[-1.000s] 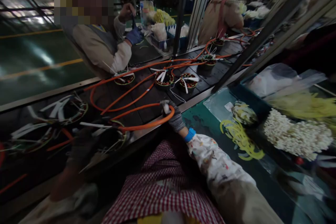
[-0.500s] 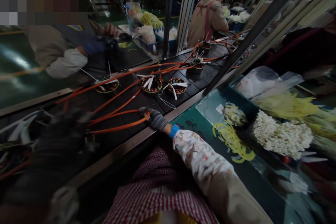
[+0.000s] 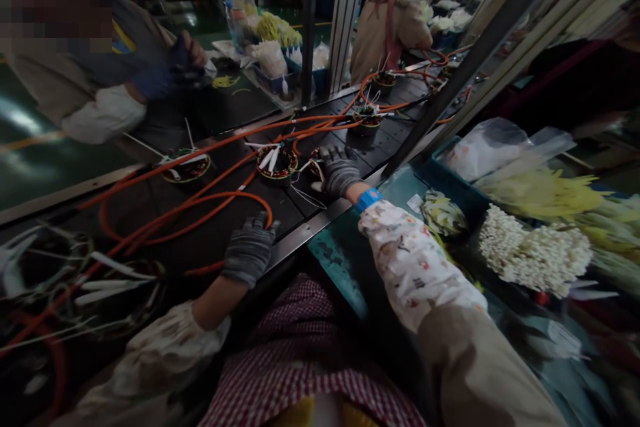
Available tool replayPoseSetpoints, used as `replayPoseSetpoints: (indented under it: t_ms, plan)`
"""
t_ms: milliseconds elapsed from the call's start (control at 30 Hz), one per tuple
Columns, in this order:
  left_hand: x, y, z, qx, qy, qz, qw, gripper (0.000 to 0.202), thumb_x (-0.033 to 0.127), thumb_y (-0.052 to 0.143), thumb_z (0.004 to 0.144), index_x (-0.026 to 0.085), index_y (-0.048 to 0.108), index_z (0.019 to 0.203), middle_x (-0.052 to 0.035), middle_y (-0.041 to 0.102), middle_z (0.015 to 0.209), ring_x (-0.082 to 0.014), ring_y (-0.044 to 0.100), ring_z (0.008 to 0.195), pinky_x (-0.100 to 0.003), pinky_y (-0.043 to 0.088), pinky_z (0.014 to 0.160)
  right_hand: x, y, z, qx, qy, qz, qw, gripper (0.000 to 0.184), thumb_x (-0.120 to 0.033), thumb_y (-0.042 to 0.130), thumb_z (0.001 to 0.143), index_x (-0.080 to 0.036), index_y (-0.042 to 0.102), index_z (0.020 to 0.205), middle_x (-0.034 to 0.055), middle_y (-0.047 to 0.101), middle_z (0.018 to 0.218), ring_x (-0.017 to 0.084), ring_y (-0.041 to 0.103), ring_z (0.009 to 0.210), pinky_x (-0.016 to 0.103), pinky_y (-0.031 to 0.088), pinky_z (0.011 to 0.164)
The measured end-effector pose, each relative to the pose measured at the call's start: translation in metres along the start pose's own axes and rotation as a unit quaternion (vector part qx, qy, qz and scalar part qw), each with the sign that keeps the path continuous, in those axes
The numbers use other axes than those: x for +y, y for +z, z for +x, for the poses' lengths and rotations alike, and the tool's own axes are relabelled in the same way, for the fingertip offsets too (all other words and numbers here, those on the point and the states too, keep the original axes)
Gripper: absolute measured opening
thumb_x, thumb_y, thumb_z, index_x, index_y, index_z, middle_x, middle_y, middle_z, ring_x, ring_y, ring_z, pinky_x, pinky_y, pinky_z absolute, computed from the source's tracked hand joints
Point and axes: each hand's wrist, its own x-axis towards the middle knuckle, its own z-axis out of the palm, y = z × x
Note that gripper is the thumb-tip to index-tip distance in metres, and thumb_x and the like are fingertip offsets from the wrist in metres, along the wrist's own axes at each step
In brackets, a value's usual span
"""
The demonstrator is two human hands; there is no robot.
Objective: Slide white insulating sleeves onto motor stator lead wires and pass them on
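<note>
My left hand (image 3: 249, 250), in a grey striped glove, closes its fingers at the bend of an orange cable (image 3: 225, 196) low on the dark line. Farther right, my right hand (image 3: 341, 170), gloved alike with a blue wristband above it, lies over a small ring-shaped wound stator (image 3: 315, 163). Its fingers and thumb are around the stator's edge, and the hand hides most of it. Just left of that hand sits another stator (image 3: 276, 163) with white sleeves standing out of its windings. Thin white leads lie between them.
Larger wound rings with white sleeves (image 3: 117, 287) lie at the lower left. Another stator (image 3: 186, 165) stands by the far rail, near a co-worker's gloved hands (image 3: 167, 73). On my right are a teal bin (image 3: 463, 190), white sleeve bundles (image 3: 533, 253) and a slanted dark post (image 3: 450, 80).
My right hand has let go of the orange cable's loop and moved right onto the stator. My left hand has come from the lower left to the cable loop.
</note>
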Motion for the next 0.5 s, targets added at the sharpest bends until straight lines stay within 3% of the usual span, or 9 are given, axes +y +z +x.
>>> replayPoseSetpoints:
  t_ms: [67, 167, 333, 433, 500]
  plan:
    - [-0.001, -0.006, 0.009, 0.027, -0.012, 0.007, 1.0, 0.042, 0.015, 0.057, 0.107, 0.017, 0.085, 0.139, -0.0269, 0.067, 0.165, -0.0498, 0.071, 0.145, -0.068, 0.068, 0.107, -0.002, 0.003, 0.011, -0.031, 0.011, -0.027, 0.999, 0.074, -0.037, 0.092, 0.091, -0.005, 0.068, 0.153, 0.0307, 0.064, 0.166, 0.047, 0.055, 0.161, 0.06, 0.041, 0.136]
    - [0.0, -0.014, 0.021, 0.081, -0.006, -0.011, 0.997, 0.041, 0.019, 0.066, 0.105, 0.026, 0.085, 0.141, -0.0156, 0.067, 0.168, -0.0427, 0.068, 0.151, -0.064, 0.061, 0.123, -0.006, 0.009, 0.009, -0.024, 0.023, -0.017, 0.999, 0.046, -0.045, 0.078, 0.104, -0.014, 0.079, 0.138, 0.0231, 0.082, 0.142, 0.04, 0.073, 0.139, 0.05, 0.057, 0.12]
    - [-0.003, -0.014, 0.049, 0.151, 0.036, -0.065, 0.986, 0.047, 0.021, 0.058, 0.108, 0.024, 0.078, 0.151, -0.0128, 0.072, 0.163, -0.0358, 0.067, 0.15, -0.057, 0.055, 0.13, 0.013, 0.0, -0.035, 0.005, 0.064, 0.022, 0.998, 0.045, -0.047, 0.068, 0.112, -0.017, 0.078, 0.144, 0.0165, 0.088, 0.132, 0.031, 0.084, 0.117, 0.038, 0.065, 0.099]
    - [-0.001, -0.003, 0.084, 0.187, 0.07, -0.133, 0.971, 0.048, 0.018, 0.051, 0.108, 0.02, 0.078, 0.148, -0.0158, 0.074, 0.158, -0.0359, 0.069, 0.146, -0.058, 0.057, 0.128, 0.032, -0.009, -0.079, 0.01, 0.076, 0.054, 0.996, 0.044, -0.045, 0.07, 0.111, -0.02, 0.078, 0.146, 0.0118, 0.09, 0.127, 0.027, 0.085, 0.108, 0.032, 0.065, 0.089]
    - [0.007, 0.005, 0.114, 0.19, 0.099, -0.159, 0.964, 0.05, 0.014, 0.045, 0.107, 0.017, 0.078, 0.145, -0.0193, 0.075, 0.156, -0.036, 0.07, 0.144, -0.059, 0.059, 0.125, 0.042, -0.012, -0.112, 0.006, 0.085, 0.068, 0.994, 0.041, -0.048, 0.076, 0.108, -0.021, 0.082, 0.138, 0.0102, 0.091, 0.118, 0.026, 0.086, 0.102, 0.031, 0.063, 0.086]
